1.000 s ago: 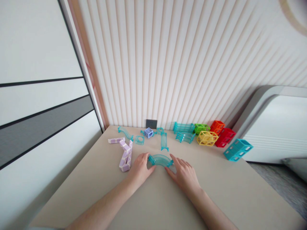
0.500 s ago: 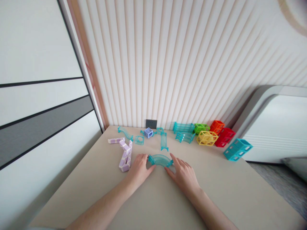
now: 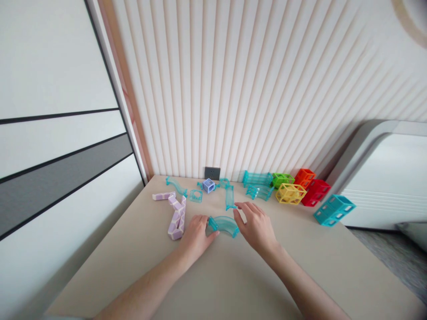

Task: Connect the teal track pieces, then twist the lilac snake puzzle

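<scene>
My left hand grips the left end of a curved, see-through teal track piece on the table, thumb in front and fingers behind. My right hand is off that piece and a little above its right end, thumb and index finger apart. The index fingertip is at the near end of a straight teal track piece; whether it touches I cannot tell. Left of my left hand lies a purple and white folding snake puzzle.
At the back are a lavender cube block, a wavy teal track and a square teal plate. Teal tracks and green, yellow, orange, red and teal frame blocks stand right.
My right hand has let go of the curved track's right end and moved up toward the straight track. My left hand stays on the curved piece, whose right end now sits slightly lower.
</scene>
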A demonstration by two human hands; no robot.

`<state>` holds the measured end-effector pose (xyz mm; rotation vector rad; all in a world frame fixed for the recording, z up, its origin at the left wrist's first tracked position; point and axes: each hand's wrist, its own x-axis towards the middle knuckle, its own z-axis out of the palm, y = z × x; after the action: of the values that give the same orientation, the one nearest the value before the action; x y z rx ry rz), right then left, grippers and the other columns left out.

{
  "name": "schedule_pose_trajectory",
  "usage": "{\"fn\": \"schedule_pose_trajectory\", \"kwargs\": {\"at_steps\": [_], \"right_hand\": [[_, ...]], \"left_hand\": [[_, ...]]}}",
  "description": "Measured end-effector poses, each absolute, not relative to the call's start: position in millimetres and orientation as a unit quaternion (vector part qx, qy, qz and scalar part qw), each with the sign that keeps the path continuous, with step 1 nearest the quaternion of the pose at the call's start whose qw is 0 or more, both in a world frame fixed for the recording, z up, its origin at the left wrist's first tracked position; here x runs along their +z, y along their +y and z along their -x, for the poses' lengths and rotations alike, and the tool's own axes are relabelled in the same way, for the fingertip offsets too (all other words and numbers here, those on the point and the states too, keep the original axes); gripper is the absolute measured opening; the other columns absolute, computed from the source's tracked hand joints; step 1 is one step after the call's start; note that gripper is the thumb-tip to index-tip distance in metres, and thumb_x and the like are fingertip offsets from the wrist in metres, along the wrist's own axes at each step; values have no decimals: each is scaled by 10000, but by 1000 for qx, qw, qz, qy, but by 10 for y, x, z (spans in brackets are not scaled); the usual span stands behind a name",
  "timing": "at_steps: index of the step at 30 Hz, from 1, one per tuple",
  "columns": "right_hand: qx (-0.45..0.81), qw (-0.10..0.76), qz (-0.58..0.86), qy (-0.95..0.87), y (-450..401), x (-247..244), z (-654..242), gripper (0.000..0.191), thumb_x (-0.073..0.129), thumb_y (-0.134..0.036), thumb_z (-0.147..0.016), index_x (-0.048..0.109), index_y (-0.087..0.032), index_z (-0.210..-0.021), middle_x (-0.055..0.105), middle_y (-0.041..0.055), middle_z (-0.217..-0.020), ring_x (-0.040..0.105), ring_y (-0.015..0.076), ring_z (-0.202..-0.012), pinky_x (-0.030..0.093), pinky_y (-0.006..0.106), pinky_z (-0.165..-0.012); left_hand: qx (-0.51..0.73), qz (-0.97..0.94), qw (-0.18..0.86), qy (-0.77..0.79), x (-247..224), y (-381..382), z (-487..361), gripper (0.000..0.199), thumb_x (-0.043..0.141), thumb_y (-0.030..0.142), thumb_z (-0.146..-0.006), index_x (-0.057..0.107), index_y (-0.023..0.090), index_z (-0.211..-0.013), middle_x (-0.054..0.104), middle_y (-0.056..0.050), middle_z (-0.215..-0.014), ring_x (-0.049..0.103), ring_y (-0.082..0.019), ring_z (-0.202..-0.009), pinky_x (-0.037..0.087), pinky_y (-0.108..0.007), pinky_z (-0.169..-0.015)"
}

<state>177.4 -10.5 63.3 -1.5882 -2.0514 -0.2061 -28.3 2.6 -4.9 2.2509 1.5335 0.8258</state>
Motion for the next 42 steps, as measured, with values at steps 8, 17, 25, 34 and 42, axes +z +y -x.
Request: {"fn": "schedule_pose_trajectory", "kwargs": {"at_steps": [8, 17, 25, 34, 42], "right_hand": [[-9, 166, 638, -752, 872, 957, -1413, 338, 362, -307, -1007, 684, -230, -1078, 727, 66, -1082, 659, 210, -1004, 435, 264, -793], [15, 70, 654, -753, 1353, 747, -1672, 350, 382, -215, -981, 713, -186, -1092, 735, 114, -1090, 674, 241, -1010, 452, 285, -791], [1, 23, 584, -812, 1587, 557, -1388, 342, 490, -143, -930, 646, -175, -1232, 667, 133, -1253, 577, 246, -1196, 402, 327, -972], [-24, 15, 592, -805, 1657, 452, -1311, 291, 502, -266, -991, 598, -160, -1245, 630, 126, -1262, 574, 257, -1182, 434, 441, -1002], [-4, -7, 555, -832, 1714, 350, -1346, 410, 484, -279, -990, 507, -177, -1386, 625, 137, -1308, 575, 249, -1210, 403, 417, -1033]], "left_hand": [[274, -785, 149, 536, -77, 28, 277, 194, 709, 293, -798, 599, 176, -907, 628, -68, -881, 599, -290, -921, 490, -411, -817], [272, -787, 149, 534, -50, 16, 282, 163, 678, 301, -816, 584, 194, -894, 607, -46, -870, 589, -272, -924, 492, -399, -821], [222, -789, 153, 552, 49, 5, 267, 189, 695, 310, -820, 570, 190, -896, 613, -64, -897, 594, -280, -951, 485, -398, -842], [224, -784, 173, 552, 68, -8, 266, 228, 695, 301, -825, 583, 165, -969, 629, -95, -948, 588, -297, -994, 477, -415, -874], [217, -784, 175, 555, 72, -1, 266, 233, 679, 318, -837, 578, 164, -980, 625, -88, -972, 576, -284, -1002, 466, -403, -889]]}}
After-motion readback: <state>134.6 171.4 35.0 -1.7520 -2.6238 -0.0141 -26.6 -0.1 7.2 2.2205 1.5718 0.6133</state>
